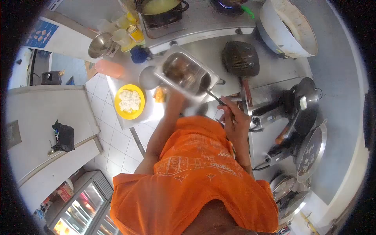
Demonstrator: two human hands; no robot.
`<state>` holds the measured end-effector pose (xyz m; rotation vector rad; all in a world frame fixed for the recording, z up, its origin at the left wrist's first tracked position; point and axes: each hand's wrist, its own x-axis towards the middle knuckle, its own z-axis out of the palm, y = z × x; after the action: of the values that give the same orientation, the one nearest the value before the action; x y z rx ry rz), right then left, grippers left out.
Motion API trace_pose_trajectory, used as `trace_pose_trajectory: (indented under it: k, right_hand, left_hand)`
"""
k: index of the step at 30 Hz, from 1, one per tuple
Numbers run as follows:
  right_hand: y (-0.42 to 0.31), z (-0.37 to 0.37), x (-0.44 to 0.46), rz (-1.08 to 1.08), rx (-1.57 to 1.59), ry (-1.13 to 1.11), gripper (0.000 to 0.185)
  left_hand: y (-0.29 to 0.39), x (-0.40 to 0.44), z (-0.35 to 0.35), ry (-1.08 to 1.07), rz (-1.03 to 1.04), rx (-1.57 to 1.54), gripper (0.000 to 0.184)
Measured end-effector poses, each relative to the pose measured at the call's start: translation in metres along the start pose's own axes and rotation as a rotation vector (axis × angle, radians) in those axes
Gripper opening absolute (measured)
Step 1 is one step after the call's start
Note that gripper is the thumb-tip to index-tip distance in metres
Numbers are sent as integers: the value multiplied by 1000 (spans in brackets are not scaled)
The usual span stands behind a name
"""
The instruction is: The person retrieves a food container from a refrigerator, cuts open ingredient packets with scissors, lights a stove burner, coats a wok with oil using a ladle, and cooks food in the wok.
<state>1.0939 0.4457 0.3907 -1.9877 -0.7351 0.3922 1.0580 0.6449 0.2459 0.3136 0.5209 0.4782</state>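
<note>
My left hand grips the near side of a rectangular steel food pan, its fingers mostly hidden beneath. The pan is tilted, with some brown, wet-looking food inside. In my right hand is the dark handle of a ladle, whose dark round head rests inside the pan's right end. A yellow plate with white rice stands on the steel counter to the left. Between plate and pan lies a small orange-yellow item that I cannot make out.
A black grill pan sits beyond the ladle. A pot stands on the stove behind. Bottles, cups and a steel bowl crowd the back left, near a pink-orange container. Frying pans and lids line the right.
</note>
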Motion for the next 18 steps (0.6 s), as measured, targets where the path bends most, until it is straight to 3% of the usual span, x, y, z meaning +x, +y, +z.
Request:
trace_pose_trajectory:
  k: [8, 11, 18]
  right_hand:
    - [11, 4, 1, -250, -199, 121, 29]
    - [14, 14, 1, -161, -198, 103, 30]
    - [5, 4, 8, -190, -366, 42, 31]
  left_hand:
    - [6, -6, -4, 24, 15, 2, 63]
    - [8, -4, -3, 31, 20, -6, 63]
    - [13, -6, -3, 47, 29, -11, 62]
